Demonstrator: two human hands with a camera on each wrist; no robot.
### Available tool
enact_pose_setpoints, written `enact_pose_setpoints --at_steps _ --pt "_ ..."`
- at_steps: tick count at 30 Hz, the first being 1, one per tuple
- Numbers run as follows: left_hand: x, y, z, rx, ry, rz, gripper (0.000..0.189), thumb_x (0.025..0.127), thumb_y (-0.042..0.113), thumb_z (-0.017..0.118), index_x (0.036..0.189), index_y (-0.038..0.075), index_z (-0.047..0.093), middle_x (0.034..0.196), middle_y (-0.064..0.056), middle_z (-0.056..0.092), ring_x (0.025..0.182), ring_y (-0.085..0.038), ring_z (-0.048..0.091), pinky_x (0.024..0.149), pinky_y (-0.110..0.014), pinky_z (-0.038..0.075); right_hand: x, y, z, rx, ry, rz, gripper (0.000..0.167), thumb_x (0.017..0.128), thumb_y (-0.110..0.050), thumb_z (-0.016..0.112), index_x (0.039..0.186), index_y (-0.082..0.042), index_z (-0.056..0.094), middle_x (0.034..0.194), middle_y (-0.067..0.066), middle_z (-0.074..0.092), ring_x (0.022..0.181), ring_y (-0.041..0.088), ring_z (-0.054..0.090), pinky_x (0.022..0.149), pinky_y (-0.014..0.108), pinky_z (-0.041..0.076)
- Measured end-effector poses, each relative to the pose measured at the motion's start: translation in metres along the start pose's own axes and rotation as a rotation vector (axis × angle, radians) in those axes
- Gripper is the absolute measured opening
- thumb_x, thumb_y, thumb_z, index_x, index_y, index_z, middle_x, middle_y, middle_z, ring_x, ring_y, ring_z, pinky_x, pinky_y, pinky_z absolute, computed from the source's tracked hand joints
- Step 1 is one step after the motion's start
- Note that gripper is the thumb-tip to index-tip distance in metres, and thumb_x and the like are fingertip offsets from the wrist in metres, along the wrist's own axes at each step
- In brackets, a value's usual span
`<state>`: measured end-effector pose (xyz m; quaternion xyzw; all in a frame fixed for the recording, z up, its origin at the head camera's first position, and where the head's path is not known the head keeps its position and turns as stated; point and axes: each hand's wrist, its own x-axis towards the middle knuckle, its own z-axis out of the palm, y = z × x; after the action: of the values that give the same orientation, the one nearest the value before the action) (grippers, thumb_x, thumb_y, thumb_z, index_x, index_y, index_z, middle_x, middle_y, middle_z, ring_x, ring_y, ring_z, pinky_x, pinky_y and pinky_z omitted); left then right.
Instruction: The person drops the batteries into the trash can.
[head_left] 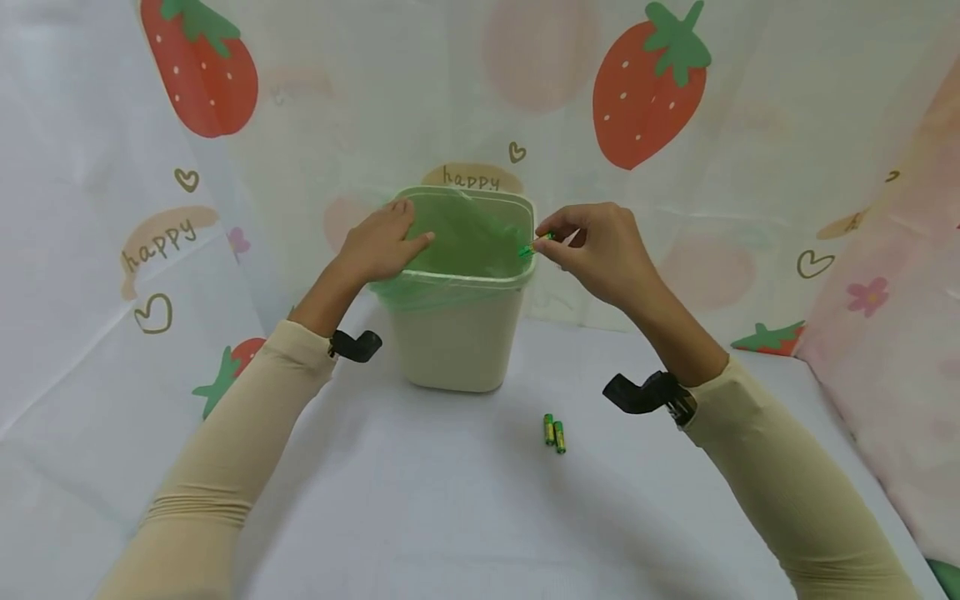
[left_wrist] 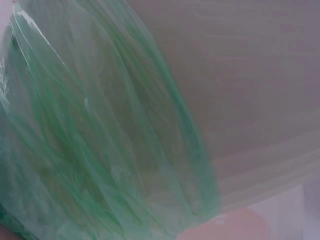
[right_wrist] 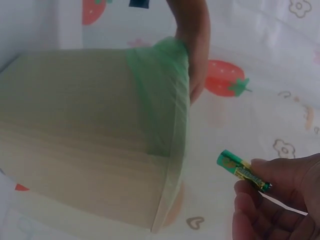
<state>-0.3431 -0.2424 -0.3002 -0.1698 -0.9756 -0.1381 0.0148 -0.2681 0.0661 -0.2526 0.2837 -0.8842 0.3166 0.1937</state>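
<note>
A small beige bin [head_left: 457, 342] lined with a green plastic bag [head_left: 468, 242] stands on the white table. My left hand [head_left: 384, 243] rests on the bin's left rim, fingers lying over the bag's edge. My right hand [head_left: 600, 246] pinches a green battery [head_left: 535, 245] just at the bin's right rim; the right wrist view shows the battery [right_wrist: 242, 171] between my fingertips [right_wrist: 260, 167], beside the bin [right_wrist: 75, 135]. Two more green batteries [head_left: 554, 433] lie side by side on the table in front of the bin. The left wrist view is filled by the bag [left_wrist: 100, 140] and bin wall [left_wrist: 250, 90].
A white cloth [head_left: 420, 500] covers the table. Strawberry-print curtains [head_left: 645, 92] hang close behind and at both sides. A pink flowered cloth [head_left: 892, 333] rises at the right edge.
</note>
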Motion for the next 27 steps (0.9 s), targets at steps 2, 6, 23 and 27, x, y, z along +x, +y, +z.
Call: enact_pose_setpoints --at_steps 2,6,23,27 --pt "0.001 0.002 0.0 0.005 -0.002 0.006 0.078 0.111 0.047 0.031 0.16 -0.006 0.002 0.168 -0.023 -0.002 0.156 -0.034 -0.001 0.125 -0.05 0.007 0.005 -0.002 0.001 -0.005 -0.009 0.004 0.012 0.093 -0.017 0.075 0.099 -0.008 0.08 0.084 0.004 0.074 0.065 0.019 0.062 0.059 0.028 0.047" --pt "0.002 0.003 -0.001 0.008 -0.002 0.016 0.078 0.111 0.047 0.031 0.16 -0.006 0.002 0.167 -0.024 -0.001 0.156 -0.035 -0.001 0.126 -0.049 0.007 0.015 -0.006 0.002 -0.01 -0.023 0.0 0.01 0.093 -0.016 0.075 0.096 -0.009 0.081 0.083 0.003 0.074 0.065 0.018 0.061 0.059 0.029 0.048" --pt "-0.002 0.002 -0.003 -0.001 0.0 0.005 0.077 0.111 0.048 0.029 0.16 -0.006 0.003 0.168 -0.022 -0.003 0.156 -0.034 -0.002 0.126 -0.049 0.006 0.044 -0.002 0.026 -0.028 -0.111 0.042 0.014 0.093 -0.016 0.076 0.101 -0.005 0.08 0.088 0.008 0.073 0.084 0.02 0.063 0.062 0.033 0.046" --pt "-0.002 0.003 -0.003 -0.003 -0.008 0.001 0.077 0.111 0.047 0.029 0.16 -0.006 0.002 0.168 -0.022 -0.003 0.156 -0.034 -0.002 0.126 -0.049 0.006 0.05 -0.004 0.029 -0.039 -0.126 0.054 0.015 0.093 -0.016 0.076 0.102 -0.005 0.08 0.089 0.009 0.074 0.085 0.019 0.064 0.062 0.032 0.046"
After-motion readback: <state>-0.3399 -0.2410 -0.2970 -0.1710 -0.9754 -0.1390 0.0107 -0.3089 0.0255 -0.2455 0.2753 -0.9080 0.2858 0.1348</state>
